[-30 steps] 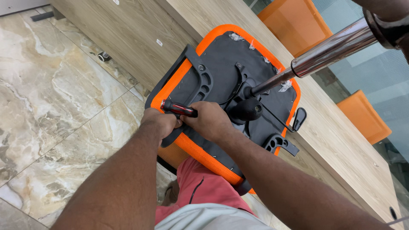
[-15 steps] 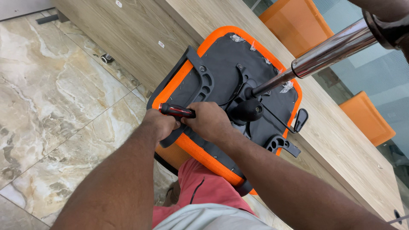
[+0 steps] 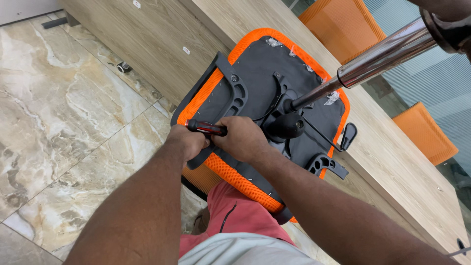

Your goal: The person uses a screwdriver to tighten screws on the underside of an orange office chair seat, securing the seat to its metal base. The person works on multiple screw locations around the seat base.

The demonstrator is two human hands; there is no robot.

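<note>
Left hand: the left hand (image 3: 185,142) is curled tight around the screwdriver (image 3: 206,128), gripping its handle.
Right hand: the right hand (image 3: 243,139) is closed too, pressed down at the tip end of the screwdriver, just at 3 o'clock from the left hand. I cannot tell what its fingers pinch.
Screwdriver: it has a red and black handle and lies almost flat, its handle end sticking out toward 9 o'clock past the left hand. It sits on the near edge of the chair seat.
Chair seat: the chair seat (image 3: 255,78) is upside down, dark grey underneath with an orange mesh rim. It rests on the counter and against the person's lap, at 12 o'clock from both hands.
Black bracket: a black bracket (image 3: 235,91) curves across the seat bottom at 12 o'clock from the hands.
Metal pole: a shiny metal pole (image 3: 378,59) sticks up from the middle of the seat toward 2 o'clock.
Lever: a thin black lever (image 3: 347,135) pokes out at 3 o'clock from the right hand.
Counter: the wooden counter (image 3: 392,167) runs from 11 o'clock to 4 o'clock.
Floor: a marble tile floor (image 3: 64,113) lies at 9 o'clock.
Other chairs: orange chairs (image 3: 343,24) stand past the counter at 1 o'clock.
</note>
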